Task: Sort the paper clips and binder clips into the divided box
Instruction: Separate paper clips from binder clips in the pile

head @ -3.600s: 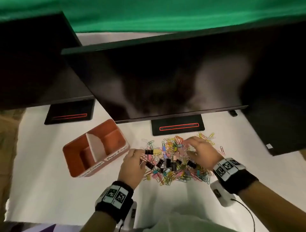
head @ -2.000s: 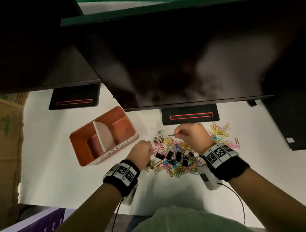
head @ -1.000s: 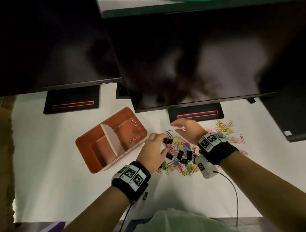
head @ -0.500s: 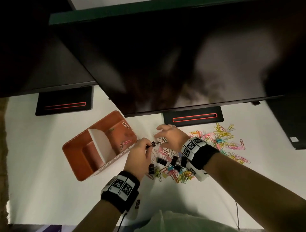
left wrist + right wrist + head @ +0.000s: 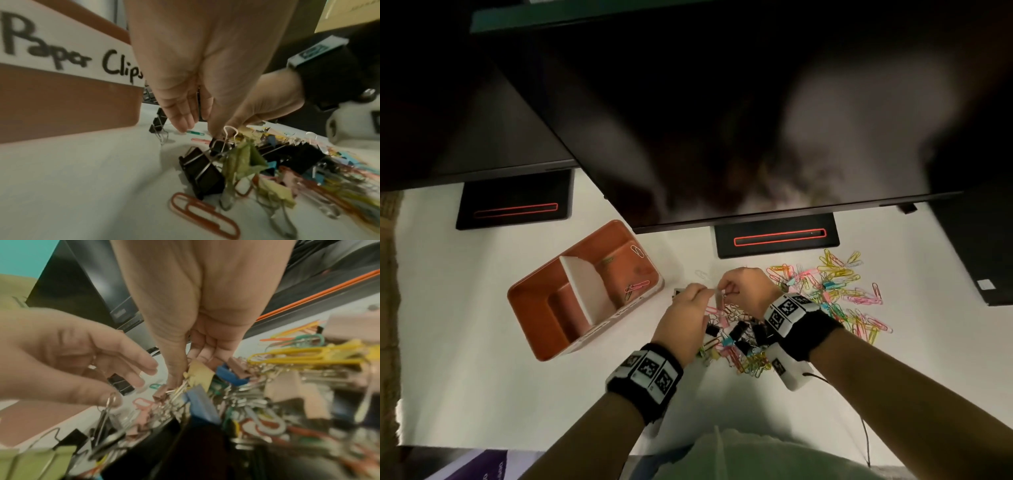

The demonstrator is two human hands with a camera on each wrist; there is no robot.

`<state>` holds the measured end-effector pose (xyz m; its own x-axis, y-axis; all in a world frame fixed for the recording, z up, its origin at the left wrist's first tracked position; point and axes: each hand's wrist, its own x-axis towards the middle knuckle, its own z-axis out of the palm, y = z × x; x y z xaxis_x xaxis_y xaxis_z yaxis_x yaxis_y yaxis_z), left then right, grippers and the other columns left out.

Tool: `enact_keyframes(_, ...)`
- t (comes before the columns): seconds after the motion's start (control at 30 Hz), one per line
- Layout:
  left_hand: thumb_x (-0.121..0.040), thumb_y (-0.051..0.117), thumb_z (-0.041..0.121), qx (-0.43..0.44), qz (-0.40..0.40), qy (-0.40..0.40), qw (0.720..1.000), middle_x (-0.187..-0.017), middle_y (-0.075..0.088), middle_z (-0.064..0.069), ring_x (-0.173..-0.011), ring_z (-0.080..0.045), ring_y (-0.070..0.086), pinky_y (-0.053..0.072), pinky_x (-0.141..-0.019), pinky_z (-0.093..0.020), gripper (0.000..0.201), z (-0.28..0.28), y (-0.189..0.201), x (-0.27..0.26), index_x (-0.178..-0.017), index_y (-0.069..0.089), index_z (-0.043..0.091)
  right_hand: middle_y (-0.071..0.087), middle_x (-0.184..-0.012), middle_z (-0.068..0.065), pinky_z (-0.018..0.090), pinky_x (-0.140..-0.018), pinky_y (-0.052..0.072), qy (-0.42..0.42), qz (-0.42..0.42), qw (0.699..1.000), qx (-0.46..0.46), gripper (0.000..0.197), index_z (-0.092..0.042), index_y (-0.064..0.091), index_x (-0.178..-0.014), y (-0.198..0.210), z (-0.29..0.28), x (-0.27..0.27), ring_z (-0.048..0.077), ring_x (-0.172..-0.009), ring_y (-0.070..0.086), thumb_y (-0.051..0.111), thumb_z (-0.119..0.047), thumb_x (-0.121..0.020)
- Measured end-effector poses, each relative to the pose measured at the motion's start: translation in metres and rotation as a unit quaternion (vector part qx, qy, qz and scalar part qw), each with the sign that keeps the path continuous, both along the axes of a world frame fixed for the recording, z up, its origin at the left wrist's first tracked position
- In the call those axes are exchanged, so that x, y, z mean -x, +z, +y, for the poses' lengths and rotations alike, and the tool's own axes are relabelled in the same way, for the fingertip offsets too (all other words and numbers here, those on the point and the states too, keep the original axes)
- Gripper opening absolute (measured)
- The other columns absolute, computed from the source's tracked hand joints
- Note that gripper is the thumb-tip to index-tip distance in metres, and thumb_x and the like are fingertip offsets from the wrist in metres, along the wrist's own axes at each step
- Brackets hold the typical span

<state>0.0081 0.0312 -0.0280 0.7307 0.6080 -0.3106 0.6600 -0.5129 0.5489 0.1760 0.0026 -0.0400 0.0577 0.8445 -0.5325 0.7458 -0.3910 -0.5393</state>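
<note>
The orange divided box [image 5: 534, 308] stands left of the pile, with a few paper clips [image 5: 637, 286] in its right compartment, labelled "Paper Clips" [image 5: 72, 61]. Mixed binder clips and paper clips [image 5: 736, 339] lie tangled under both hands. My left hand [image 5: 709, 292] pinches the wire loop of a small black binder clip [image 5: 219, 144] just above the pile. My right hand [image 5: 724, 295] meets it fingertip to fingertip and pinches the wire handles of a yellow binder clip [image 5: 200, 374]. One black binder clip [image 5: 677, 293] lies alone beside the box.
Loose coloured paper clips [image 5: 835, 287] are spread to the right of the hands. Dark monitors overhang the white table [image 5: 482, 377], their stands [image 5: 777, 236] [image 5: 515, 209] close behind the pile and the box. A cable [image 5: 863, 431] trails from my right wrist.
My right hand has moved left across the pile to meet my left hand. Paper clips now lie in the box's right compartment. Both hands now pinch binder clip wires at the pile's left edge.
</note>
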Motion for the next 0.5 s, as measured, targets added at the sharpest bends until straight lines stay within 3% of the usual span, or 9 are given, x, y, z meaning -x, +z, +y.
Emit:
enact_keyframes(0.1, -0.085, 0.054, 0.003, -0.006, 0.029, -0.012, 1.0, -0.133, 0.042, -0.003, -0.118, -0.022, 0.045, 0.04, -0.101, -0.031, 0.05, 0.007, -0.009, -0.009, -0.132, 0.042, 0.015, 0.07, -0.103, 0.004, 0.023, -0.085, 0.05, -0.059, 0.019, 0.998, -0.017, 0.023, -0.014, 0.066, -0.106, 0.004, -0.009, -0.008, 0.016, -0.095, 0.065, 0.066, -0.016, -0.083)
enact_keyframes(0.17, -0.085, 0.058, 0.009, -0.013, 0.036, -0.016, 0.999, -0.127, 0.046, -0.004, -0.114, -0.022, 0.047, 0.042, -0.098, -0.032, 0.044, 0.011, -0.015, -0.012, -0.127, 0.048, 0.013, 0.07, -0.102, 0.005, 0.028, -0.088, 0.052, -0.106, 0.035, 0.993, -0.039, 0.023, -0.013, 0.067, -0.105, 0.01, -0.014, -0.014, 0.016, -0.093, 0.064, 0.067, -0.015, -0.082)
enact_keyframes(0.3, -0.087, 0.058, 0.013, -0.014, 0.027, -0.015, 0.999, -0.107, 0.055, -0.005, -0.103, -0.023, 0.049, 0.045, -0.086, -0.034, 0.018, 0.013, -0.021, -0.013, -0.104, 0.062, 0.012, 0.07, -0.098, 0.011, 0.026, -0.076, 0.054, -0.179, 0.077, 0.978, -0.076, 0.017, -0.008, 0.07, -0.099, 0.022, -0.02, -0.025, 0.005, -0.072, 0.063, 0.068, -0.009, -0.082)
enact_keyframes(0.4, -0.088, 0.056, 0.014, -0.008, 0.034, -0.022, 0.999, -0.098, 0.057, -0.006, -0.098, -0.023, 0.05, 0.044, -0.08, -0.032, 0.008, 0.014, -0.023, -0.015, -0.093, 0.063, 0.011, 0.07, -0.098, 0.01, 0.022, -0.082, 0.049, -0.19, 0.063, 0.975, -0.099, 0.015, -0.008, 0.071, -0.096, 0.029, -0.02, -0.037, 0.018, -0.086, 0.065, 0.068, -0.008, -0.081)
enact_keyframes(0.5, -0.09, 0.054, 0.015, -0.002, 0.056, -0.029, 0.998, -0.1, 0.057, -0.006, -0.098, -0.022, 0.049, 0.041, -0.078, -0.028, 0.009, 0.016, -0.022, -0.018, -0.094, 0.061, 0.011, 0.068, -0.1, 0.008, 0.03, -0.089, 0.051, -0.194, 0.038, 0.976, -0.092, 0.014, -0.01, 0.071, -0.095, 0.031, -0.019, -0.05, 0.021, -0.09, 0.065, 0.068, -0.01, -0.081)
